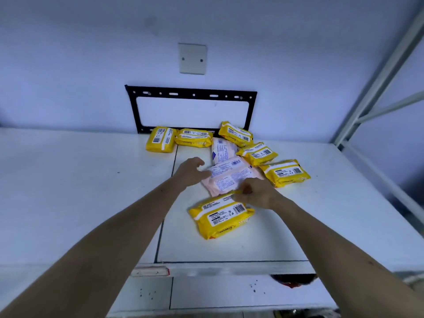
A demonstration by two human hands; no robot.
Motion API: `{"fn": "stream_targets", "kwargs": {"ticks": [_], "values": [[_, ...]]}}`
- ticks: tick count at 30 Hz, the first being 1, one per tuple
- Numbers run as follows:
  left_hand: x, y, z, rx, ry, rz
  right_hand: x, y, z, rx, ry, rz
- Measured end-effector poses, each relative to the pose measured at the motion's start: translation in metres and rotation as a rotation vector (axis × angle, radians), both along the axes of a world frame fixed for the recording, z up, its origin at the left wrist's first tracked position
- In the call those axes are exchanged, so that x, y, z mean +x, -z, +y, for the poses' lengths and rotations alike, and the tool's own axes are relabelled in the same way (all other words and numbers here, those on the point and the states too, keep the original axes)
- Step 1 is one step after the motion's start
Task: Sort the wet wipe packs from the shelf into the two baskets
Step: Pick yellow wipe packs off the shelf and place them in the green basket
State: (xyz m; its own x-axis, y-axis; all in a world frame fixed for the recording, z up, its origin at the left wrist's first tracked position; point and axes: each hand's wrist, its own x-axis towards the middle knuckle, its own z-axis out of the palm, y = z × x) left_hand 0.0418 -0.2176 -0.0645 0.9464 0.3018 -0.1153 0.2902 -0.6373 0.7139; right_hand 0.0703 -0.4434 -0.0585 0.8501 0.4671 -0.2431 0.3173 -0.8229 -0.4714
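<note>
Right hand (254, 193): fingers curled, pinching the far edge of the nearest yellow pack (221, 216); hold looks light, not a full grasp. Pack flat on the white shelf (298, 226), reaching from the pinch back toward the body, long axis running left to right, slightly slanted.
Left hand (191, 172): spread, thumb and fingers parted, touching the left end of the pink pack (231, 176); not yet closed, nothing lifted. Pink pack directly beyond the right hand's pinch, long axis slanted up to the right; left hand the nearer to it.
Second pink pack (223, 149): just beyond the first, standing lengthwise away.
Yellow packs: six counted. One in the pinch; three right of and beyond the hands (285, 173) (257, 153) (236, 134); two beyond the left hand, by the wall (160, 139) (193, 137).
Pink packs: two.
Baskets: none in view.
</note>
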Motion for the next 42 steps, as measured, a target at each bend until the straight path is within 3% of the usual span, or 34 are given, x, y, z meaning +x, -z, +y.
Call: {"fn": "stream_targets", "kwargs": {"ticks": [13, 20, 30, 35, 39, 42], "values": [[0.03, 0.015, -0.002, 0.012, 0.122, 0.188, 0.011, 0.009, 0.003, 0.179, 0.106, 0.325], [0.028, 0.014, 0.012, -0.095, 0.153, 0.26, 0.012, 0.009, -0.003, 0.18, 0.102, 0.509], [0.012, 0.004, 0.06, -0.118, 0.031, 0.193, 0.014, 0.004, -0.01, 0.269, 0.128, 0.482], [-0.001, 0.002, 0.081, -0.158, 0.152, 0.317, 0.027, -0.015, -0.019, 0.506, 0.296, 0.312], [-0.007, 0.005, 0.09, -0.304, 0.107, 0.342, 0.025, -0.028, -0.021, 0.783, 0.29, 0.012], [-0.01, 0.009, 0.091, -0.385, 0.037, 0.314, 0.016, -0.027, -0.018, 0.698, 0.116, -0.03]]}}
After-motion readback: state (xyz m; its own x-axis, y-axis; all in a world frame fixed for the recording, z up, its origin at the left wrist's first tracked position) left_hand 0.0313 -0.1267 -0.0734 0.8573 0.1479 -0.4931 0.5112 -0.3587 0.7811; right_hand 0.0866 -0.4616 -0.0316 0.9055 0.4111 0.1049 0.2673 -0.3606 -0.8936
